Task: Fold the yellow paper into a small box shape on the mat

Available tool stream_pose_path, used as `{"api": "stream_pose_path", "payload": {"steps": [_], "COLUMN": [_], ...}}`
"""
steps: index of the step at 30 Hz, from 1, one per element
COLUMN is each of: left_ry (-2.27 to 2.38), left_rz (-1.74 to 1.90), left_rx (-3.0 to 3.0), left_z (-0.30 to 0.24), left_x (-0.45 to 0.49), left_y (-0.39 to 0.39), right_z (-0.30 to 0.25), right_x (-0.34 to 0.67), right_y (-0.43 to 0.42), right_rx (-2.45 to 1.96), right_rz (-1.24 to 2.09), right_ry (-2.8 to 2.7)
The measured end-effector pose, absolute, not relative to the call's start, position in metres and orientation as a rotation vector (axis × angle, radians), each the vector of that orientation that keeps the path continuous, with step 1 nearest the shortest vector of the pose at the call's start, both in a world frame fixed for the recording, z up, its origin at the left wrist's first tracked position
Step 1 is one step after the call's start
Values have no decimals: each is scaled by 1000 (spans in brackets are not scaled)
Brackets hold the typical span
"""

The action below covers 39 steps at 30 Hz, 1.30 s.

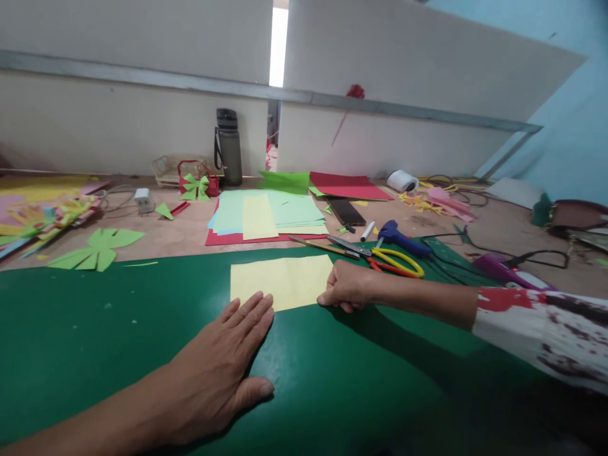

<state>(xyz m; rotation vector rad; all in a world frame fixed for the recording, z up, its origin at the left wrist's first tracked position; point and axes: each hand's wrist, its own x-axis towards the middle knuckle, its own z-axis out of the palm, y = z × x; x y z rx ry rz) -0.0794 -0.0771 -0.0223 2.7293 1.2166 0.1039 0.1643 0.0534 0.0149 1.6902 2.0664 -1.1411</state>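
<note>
One yellow sheet (280, 278), held at both ends

Left hand (223, 361) is spread flat, fingertips on the sheet's near left edge. Sheet lies between it and the right hand (349, 285), curled tight and seemingly pinching the near right corner. If that pinch tugs while the left rests lightly, it could skew or crease imo. Scissors (367, 252) just beyond the right hand could get bumped. No brands or writing readable.
</note>
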Motion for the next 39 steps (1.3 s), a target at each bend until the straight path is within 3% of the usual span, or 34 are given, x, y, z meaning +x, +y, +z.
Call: {"api": "stream_pose_path", "payload": {"steps": [13, 21, 24, 26, 29, 34, 39], "left_ry": [1240, 1267, 1252, 1244, 1251, 1342, 1554], "left_rz": [156, 108, 126, 133, 145, 201, 516], "left_rx": [2776, 2752, 2743, 2732, 2724, 2839, 3121], "left_z": [-20, -22, -18, -16, -14, -15, -14], "left_x": [-79, -82, -84, -84, -85, -86, -67], "left_y": [-79, -76, -71, -66, -61, -56, -59], "right_z": [18, 23, 23, 19, 9, -2, -7], "right_x": [209, 229, 234, 235, 234, 224, 199], "right_y": [57, 56, 40, 29, 23, 28, 20], "right_rx": [1821, 1795, 1711, 1317, 752, 451, 304], "right_rz": [-1109, -845, -560, 6, 524, 824, 876], "right_ry": [2039, 2211, 2535, 2963, 3178, 3203, 3333]}}
